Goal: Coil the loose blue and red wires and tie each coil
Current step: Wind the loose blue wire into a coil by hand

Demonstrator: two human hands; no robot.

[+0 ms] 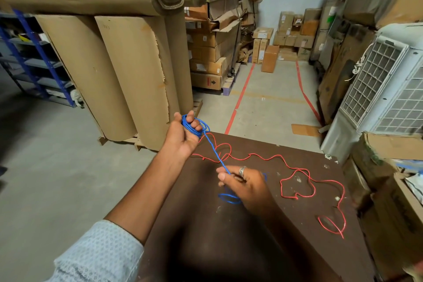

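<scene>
The left hand (184,136), raised palm-up beyond the table (286,224) edge, curls its fingers through a blue wire (212,146) coil, while the lowered right hand (242,184) seemingly pinches the taut strand at its fingertips, the red wire (297,170) lying loose just beyond.

Your blue wire (212,147) wears a smooth plastic sheath with a faint sheen, and the red wire (295,168) looks the same, glossy where light catches it. Your table (286,247) is a dark brown board, matt, scuffed and speckled with pale flecks. Your sleeve (100,252) is light woven cloth with a small printed pattern. The ring (242,170) on your finger looks like dull metal. The big rolls (119,71) beside you are corrugated cardboard, rough and matt with torn edges.
</scene>
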